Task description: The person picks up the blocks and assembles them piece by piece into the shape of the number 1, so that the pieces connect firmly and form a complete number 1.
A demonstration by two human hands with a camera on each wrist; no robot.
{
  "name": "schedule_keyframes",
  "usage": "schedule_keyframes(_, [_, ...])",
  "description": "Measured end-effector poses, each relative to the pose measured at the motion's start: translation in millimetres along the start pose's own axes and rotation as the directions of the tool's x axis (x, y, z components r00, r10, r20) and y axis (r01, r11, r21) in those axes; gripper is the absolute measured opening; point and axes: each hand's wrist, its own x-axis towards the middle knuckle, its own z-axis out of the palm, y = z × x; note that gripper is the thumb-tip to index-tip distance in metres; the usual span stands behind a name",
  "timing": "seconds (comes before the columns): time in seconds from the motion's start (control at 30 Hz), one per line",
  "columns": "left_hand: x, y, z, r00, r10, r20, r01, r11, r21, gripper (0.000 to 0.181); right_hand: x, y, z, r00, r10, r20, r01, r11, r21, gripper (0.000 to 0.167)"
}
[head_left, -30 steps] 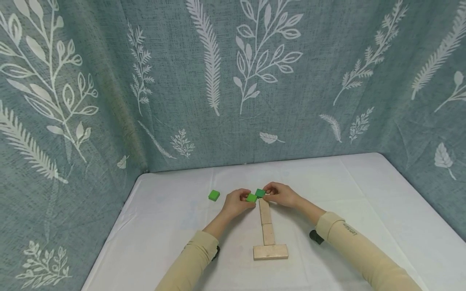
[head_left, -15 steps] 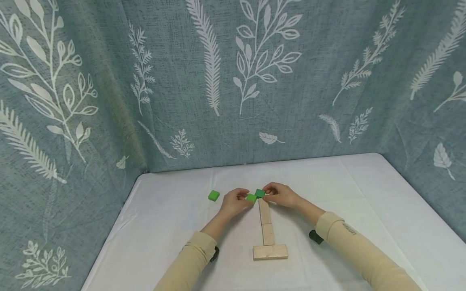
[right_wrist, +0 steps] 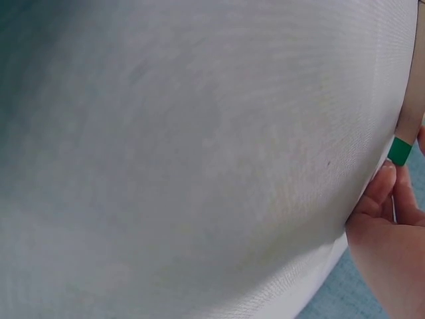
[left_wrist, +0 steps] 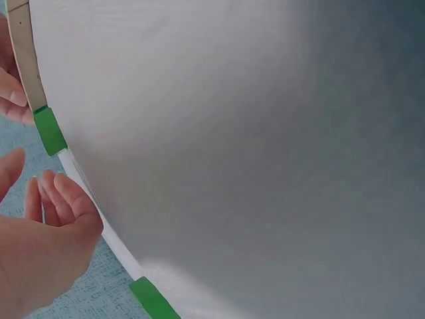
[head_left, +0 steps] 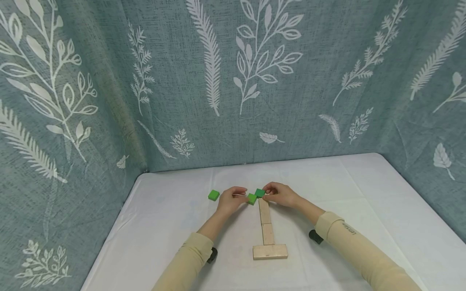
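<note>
On the white tabletop, a light green square block [head_left: 252, 199] lies corner to corner with a darker green square block [head_left: 260, 193], at the far end of a line of wooden planks [head_left: 264, 211]. My left hand [head_left: 230, 201] is just left of the light green block, thumb and fingers apart. In the left wrist view a gap shows between those fingers and the green block [left_wrist: 50, 131]. My right hand [head_left: 284, 195] pinches the darker block's right side between thumb and fingers. The right wrist view shows its fingertips against the dark green block [right_wrist: 399, 151].
Another green block [head_left: 213, 195] lies to the left of my left hand. Nearer me, a second upright plank [head_left: 267, 233] meets a crosswise plank [head_left: 270, 251]. A blue-grey leaf-patterned curtain [head_left: 225, 81] stands behind the table and along its sides.
My left hand has let go of the light green block and drawn slightly left, its fingers spreading. The light green block has turned a little. My right hand has stayed in place.
</note>
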Motion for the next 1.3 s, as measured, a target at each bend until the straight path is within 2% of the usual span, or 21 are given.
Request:
schedule_keyframes(0.23, [-3.6,-1.0,-7.1,0.998,0.058,-0.028,-0.061,0.994,-0.086,0.023,-1.7,-2,0,0.999,-0.034,-0.002,0.034,0.999,-0.006,0.031])
schedule_keyframes(0.37, [-2.3,-2.1,-8.8,1.0,0.008,-0.021,-0.01,0.994,-0.105,0.024,-2.4,-2,-1,1.0,-0.029,-0.003,0.029,1.0,0.001,0.031])
schedule_keyframes(0.5, [-1.4,-3.5,-10.9,1.0,-0.017,-0.026,0.015,0.995,-0.102,0.026,-3.7,-1,-1,0.999,-0.047,0.0,0.047,0.999,-0.005,0.031])
schedule_keyframes(0.63, [-3.2,-3.0,-14.9,0.999,-0.024,-0.04,0.02,0.994,-0.107,0.026,-4.6,0,-1,0.998,-0.069,0.001,0.069,0.998,-0.005,0.032])
schedule_keyframes(0.8, [-4.6,-2.4,-21.2,0.998,-0.033,-0.062,0.025,0.992,-0.122,0.027,-4.1,0,-1,0.998,-0.057,-0.001,0.057,0.998,-0.006,0.031])
schedule_keyframes(1.03, [-0.8,-10.1,-32.6,0.994,-0.029,-0.108,0.015,0.991,-0.131,0.028,-3.0,-1,-2,0.999,-0.038,0.004,0.038,0.999,0.002,0.03])
schedule_keyframes(1.3, [-2.1,-12.3,-48.8,0.991,-0.071,-0.11,0.05,0.982,-0.182,0.031,-2.2,-1,0,1.0,-0.03,0.009,0.03,1.0,0.008,0.029])
